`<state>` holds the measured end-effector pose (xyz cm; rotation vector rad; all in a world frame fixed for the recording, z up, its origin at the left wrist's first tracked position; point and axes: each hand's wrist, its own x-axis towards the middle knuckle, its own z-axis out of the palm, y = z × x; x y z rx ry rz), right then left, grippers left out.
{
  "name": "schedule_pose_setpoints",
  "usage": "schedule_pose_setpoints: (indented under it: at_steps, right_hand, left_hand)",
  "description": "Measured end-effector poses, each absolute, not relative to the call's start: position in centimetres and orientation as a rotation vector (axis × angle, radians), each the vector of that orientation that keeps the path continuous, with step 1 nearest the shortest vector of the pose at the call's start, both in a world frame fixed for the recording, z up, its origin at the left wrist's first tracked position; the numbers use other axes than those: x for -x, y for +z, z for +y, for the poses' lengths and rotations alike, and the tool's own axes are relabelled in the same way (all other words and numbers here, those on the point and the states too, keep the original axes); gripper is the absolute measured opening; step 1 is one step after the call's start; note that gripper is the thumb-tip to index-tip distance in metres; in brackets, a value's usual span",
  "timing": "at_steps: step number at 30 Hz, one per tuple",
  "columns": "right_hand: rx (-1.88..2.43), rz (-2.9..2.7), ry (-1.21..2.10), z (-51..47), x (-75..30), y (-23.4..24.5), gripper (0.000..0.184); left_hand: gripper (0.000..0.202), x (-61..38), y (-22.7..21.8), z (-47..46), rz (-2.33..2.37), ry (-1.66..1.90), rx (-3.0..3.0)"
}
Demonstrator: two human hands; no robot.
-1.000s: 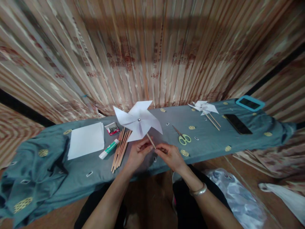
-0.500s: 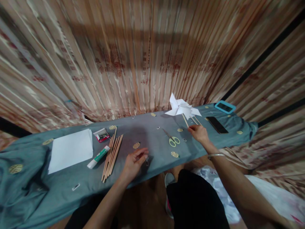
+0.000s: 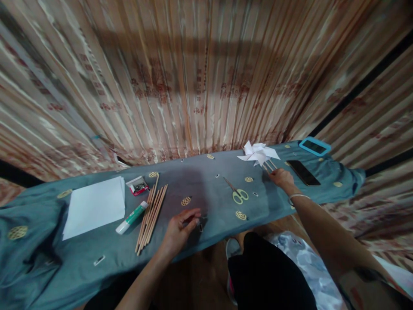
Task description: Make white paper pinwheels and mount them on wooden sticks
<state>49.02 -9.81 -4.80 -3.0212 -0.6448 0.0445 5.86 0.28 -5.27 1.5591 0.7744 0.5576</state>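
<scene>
My right hand (image 3: 282, 177) is closed around the wooden stick of a white paper pinwheel (image 3: 254, 153), low over the far right of the cloth. Its blades overlap other white pinwheel paper, and another stick shows beside it. Near the front edge, my left hand (image 3: 180, 229) hovers with fingers loosely curved, the thumb apart and nothing held. Scissors (image 3: 238, 194) with pale green handles lie between my hands. To the left of my left hand is a bundle of wooden sticks (image 3: 151, 219), next to a green and white glue stick (image 3: 132, 217).
A stack of white paper (image 3: 95, 206) lies at the left, near a small box of metal pins (image 3: 138, 185). Beyond my right hand are a black phone (image 3: 303, 172) and a blue-framed device (image 3: 314, 146). A patterned curtain (image 3: 200, 86) hangs behind the cloth-covered table (image 3: 206, 185).
My right hand has carried the pinwheel down and slightly right, onto the other pinwheel paper. My left hand stays almost in place. The view has shifted slightly.
</scene>
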Motion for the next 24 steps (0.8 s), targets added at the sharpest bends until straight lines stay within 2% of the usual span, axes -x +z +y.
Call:
schedule_pose_setpoints:
  at_steps: [12, 16, 18, 21, 24]
  right_hand:
    - [2.974, -0.623, 0.082, -10.1, -47.2, -2.8, 0.028]
    - [2.829, -0.696, -0.013, -9.6, -44.0, -1.4, 0.035]
    - [2.691, -0.812, 0.004, -8.7, -41.2, -1.3, 0.032]
    - [2.438, -1.029, 0.162, -6.4, -35.1, -2.7, 0.022]
    - [2.093, -1.241, 0.481, -3.5, -27.8, -5.0, 0.023]
  left_hand:
    - [0.031, -6.5, -6.1, -2.7, 0.707, 0.515, -1.608]
    - [0.027, -6.3, -6.0, -3.3, 0.676, 0.524, -1.661]
    - [0.025, -6.1, -5.7, -3.4, 0.670, 0.535, -1.693]
    - [0.022, -5.6, -5.0, -3.1, 0.685, 0.570, -1.737]
    - [0.020, -5.1, -4.3, -2.5, 0.734, 0.630, -1.761]
